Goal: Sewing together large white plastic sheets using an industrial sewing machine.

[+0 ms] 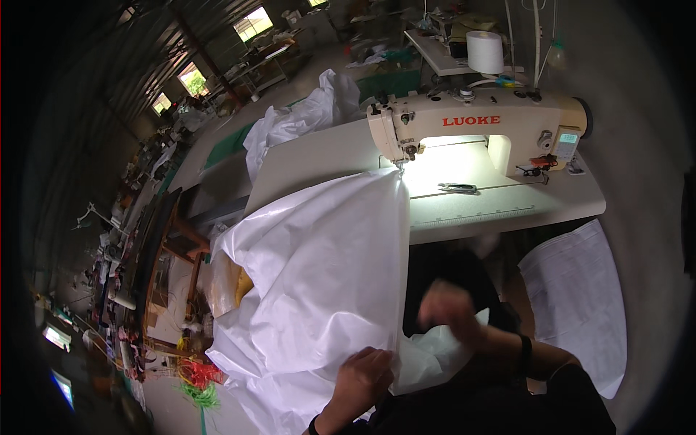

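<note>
- Head view: your left hand (pixel 365 377) was closed on the lower edge of the large white fabric sheet (pixel 319 290), pinching it near your lap.
- Your right hand (pixel 451 308) was blurred, held above a smaller fold of the same white fabric; whether it was open or gripping cannot be told.
- The white fabric sheet ran from your hands up to the needle area of the cream sewing machine (pixel 478 127), its upper corner lying on the worktop (pixel 507 206) under the lit machine head, the rest hanging off the near edge to your left.
- A pair of small metal snips (pixel 457 188) lay on the worktop just right of the fabric.
- A white thread cone (pixel 484 52) stood behind the machine.
- A second white sheet (pixel 576 297) hung apart at your right.
</note>
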The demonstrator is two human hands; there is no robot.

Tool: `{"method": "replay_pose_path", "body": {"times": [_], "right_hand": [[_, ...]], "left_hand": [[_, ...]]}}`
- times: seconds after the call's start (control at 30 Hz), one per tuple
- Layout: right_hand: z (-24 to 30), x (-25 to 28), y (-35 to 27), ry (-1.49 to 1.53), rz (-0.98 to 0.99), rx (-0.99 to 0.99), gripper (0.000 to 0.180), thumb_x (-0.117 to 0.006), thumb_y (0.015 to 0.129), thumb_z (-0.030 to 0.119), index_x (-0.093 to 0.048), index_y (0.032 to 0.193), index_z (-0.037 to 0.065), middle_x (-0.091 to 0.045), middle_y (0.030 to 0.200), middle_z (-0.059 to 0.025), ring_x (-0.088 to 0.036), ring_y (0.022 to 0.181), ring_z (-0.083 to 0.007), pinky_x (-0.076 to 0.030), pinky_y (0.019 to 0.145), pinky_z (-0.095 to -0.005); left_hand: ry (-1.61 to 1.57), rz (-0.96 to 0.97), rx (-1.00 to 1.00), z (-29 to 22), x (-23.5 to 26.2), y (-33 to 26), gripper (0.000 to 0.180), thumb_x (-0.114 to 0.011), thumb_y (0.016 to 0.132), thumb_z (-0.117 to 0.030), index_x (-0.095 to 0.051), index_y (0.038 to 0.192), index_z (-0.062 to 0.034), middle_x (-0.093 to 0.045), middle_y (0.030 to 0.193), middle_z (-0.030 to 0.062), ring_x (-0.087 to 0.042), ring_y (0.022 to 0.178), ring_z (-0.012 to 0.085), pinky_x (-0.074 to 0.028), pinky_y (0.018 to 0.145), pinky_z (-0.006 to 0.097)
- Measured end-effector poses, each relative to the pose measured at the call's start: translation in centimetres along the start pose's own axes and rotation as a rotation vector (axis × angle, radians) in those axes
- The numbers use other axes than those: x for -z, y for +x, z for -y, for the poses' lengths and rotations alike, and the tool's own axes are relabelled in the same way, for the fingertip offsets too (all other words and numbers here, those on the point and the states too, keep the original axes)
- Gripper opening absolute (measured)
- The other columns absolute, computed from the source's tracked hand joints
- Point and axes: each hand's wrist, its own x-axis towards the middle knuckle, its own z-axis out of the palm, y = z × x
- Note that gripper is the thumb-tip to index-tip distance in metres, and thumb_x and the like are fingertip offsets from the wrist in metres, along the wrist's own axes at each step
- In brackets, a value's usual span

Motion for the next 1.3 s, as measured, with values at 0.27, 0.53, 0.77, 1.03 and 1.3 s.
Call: {"method": "replay_pose_path", "body": {"times": [0.27,0.53,0.77,1.03,1.3], "right_hand": [[-12.1,-1.6,-3.6,0.372,0.142,-0.593,0.042,-0.043,0.103,0.032,-0.049,0.133,0.003,-0.062,0.119,-0.0095,-0.059,0.107,-0.0192,-0.048,0.092,-0.0408],[-11.8,2.5,3.3,0.503,-0.34,-0.753,0.052,-0.054,0.098,0.029,-0.041,0.137,-0.004,-0.069,0.083,-0.0137,-0.067,0.063,-0.0305,-0.053,0.06,-0.0418],[-8.2,-0.3,1.5,-0.739,-0.06,-0.543,0.057,-0.051,0.095,0.014,-0.031,0.143,-0.009,-0.064,0.07,-0.0239,-0.066,0.067,-0.0394,-0.052,0.063,-0.0454],[-7.1,-0.3,1.4,-1.276,0.172,-0.407,0.067,-0.057,0.081,0.006,-0.036,0.143,-0.008,-0.061,0.062,-0.0071,-0.065,0.052,-0.0194,-0.051,0.046,-0.0306],[-9.2,-1.9,1.1,-1.583,0.252,-0.409,0.055,-0.06,0.08,0.006,-0.055,0.134,-0.001,-0.061,0.063,-0.0008,-0.062,0.049,-0.012,-0.044,0.035,-0.029]], "left_hand": [[-0.023,0.37,-0.42,1.6,-1.0,4.8,0.02,-0.063,0.075,-0.006,-0.055,0.093,-0.0069,-0.057,0.081,0.0079,-0.064,0.073,0.0263,-0.053,0.06,0.038],[-0.144,0.655,-0.395,4.0,-2.7,5.3,0.023,-0.062,0.081,-0.008,-0.054,0.102,-0.0045,-0.059,0.081,0.0102,-0.067,0.074,0.0292,-0.053,0.061,0.039],[-0.192,0.86,-0.482,4.0,-2.2,7.4,0.021,-0.063,0.083,-0.012,-0.052,0.099,-0.0051,-0.061,0.086,0.012,-0.067,0.076,0.0322,-0.053,0.061,0.041],[0.443,-0.015,-0.457,15.2,-3.8,24.5,0.027,-0.053,0.087,-0.01,-0.063,0.111,-0.0026,-0.066,0.115,0.0134,-0.064,0.091,0.0283,-0.053,0.074,0.041],[0.669,-0.005,-0.358,16.1,-6.5,26.9,0.039,-0.058,0.083,-0.017,-0.061,0.119,-0.0039,-0.063,0.128,0.0068,-0.061,0.097,0.0228,-0.051,0.078,0.044]]}}
